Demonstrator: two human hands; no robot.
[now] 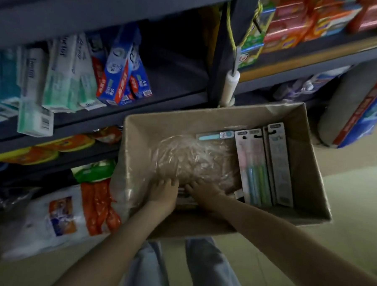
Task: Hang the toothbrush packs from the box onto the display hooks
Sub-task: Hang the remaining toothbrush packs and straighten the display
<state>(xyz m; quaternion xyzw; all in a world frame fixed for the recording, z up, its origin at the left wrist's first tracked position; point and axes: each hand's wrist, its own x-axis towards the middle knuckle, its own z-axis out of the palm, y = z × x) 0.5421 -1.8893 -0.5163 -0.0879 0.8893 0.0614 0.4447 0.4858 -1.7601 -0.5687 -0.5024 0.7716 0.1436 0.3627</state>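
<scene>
**Reaching into box for a toothbrush pack**

At left: toothpaste cartons (121,73) on shelf (175,83); no display hooks made out with certainty.

Centre, inside cardboard box (139,140): both hands low at near edge of crinkled plastic wrap (193,156).
- Left hand (163,194): fingers released, spread on the wrap.
- Right hand (202,192): fingers partly hidden, cannot tell whether grasping anything.

Right: toothbrush packs (267,166) stacked along right wall of box, apart from both hands, hang-holes at far end.

Judged step: fetch one pack. Push wrap leftward first. Pinch a single pack near its card top, lift straight out, and keep the hole clear for the hook.
</scene>
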